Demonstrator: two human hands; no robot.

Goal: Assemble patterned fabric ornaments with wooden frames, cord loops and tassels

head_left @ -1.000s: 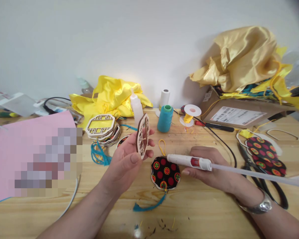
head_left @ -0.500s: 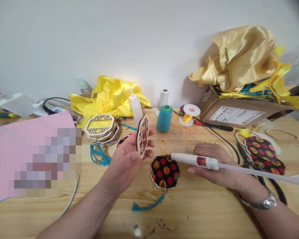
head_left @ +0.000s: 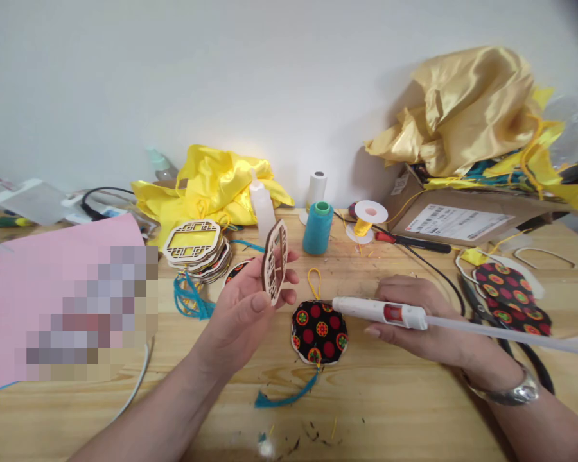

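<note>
The black flowered disc point(head_left: 320, 333) lies flat on the wooden table point(head_left: 390, 404) between the hands, its blue tassel point(head_left: 291, 399) trailing nearest the person. Up and left of it, the left hand point(head_left: 241, 317) holds a fretwork frame point(head_left: 271, 273) nearly edge-on; to its right, the right hand point(head_left: 424, 344) grips a white glue gun point(head_left: 366, 310), its nozzle apparently touching the disc's top edge, though contact is hard to confirm.

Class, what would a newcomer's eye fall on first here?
Gold cloth likely catches the eye first, heaped on the box at back right. Near the centre, the left hand holds a wooden frame, while the right hand holds a white glue gun by the patterned piece.
</note>
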